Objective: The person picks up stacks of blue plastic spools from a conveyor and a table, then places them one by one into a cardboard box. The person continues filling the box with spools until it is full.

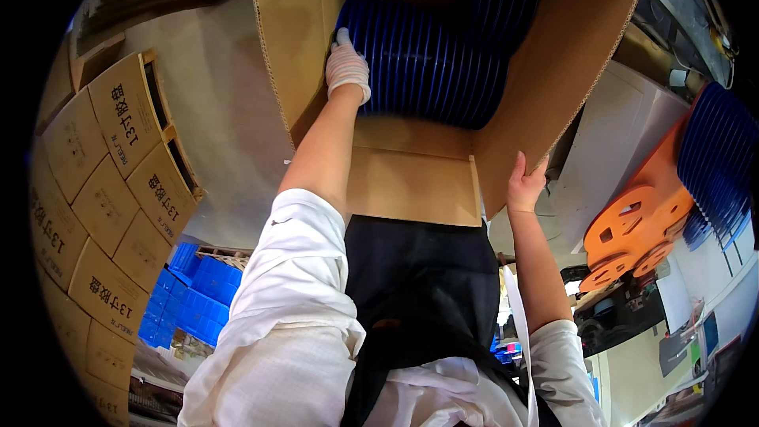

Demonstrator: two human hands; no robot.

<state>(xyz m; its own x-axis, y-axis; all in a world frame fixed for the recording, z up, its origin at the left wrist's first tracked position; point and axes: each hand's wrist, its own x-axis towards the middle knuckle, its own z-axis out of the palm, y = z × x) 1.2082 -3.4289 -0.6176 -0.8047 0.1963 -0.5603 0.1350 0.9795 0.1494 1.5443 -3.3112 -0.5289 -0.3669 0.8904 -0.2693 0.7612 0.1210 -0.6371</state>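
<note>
A large open cardboard box (411, 190) stands in front of me, its near flap hanging towards my black apron. Inside it lies a row of dark blue plastic reels (423, 63), on edge and packed side by side. My left hand (348, 67), in a white glove, reaches into the box and is closed on the left end of this row. Behind, at the right, more blue reels (506, 0) sit in shadow. My right hand (526, 186) grips the box's right side wall at its near edge, thumb on the inner face; its other fingers are mostly hidden behind the cardboard.
Stacked printed cartons (103, 213) rise on the left, with blue plastic bins (209, 296) beside them. At the right are an orange plate with cut-outs (640, 213) and another stack of blue reels (719, 158). A white surface (609, 134) borders the box's right side.
</note>
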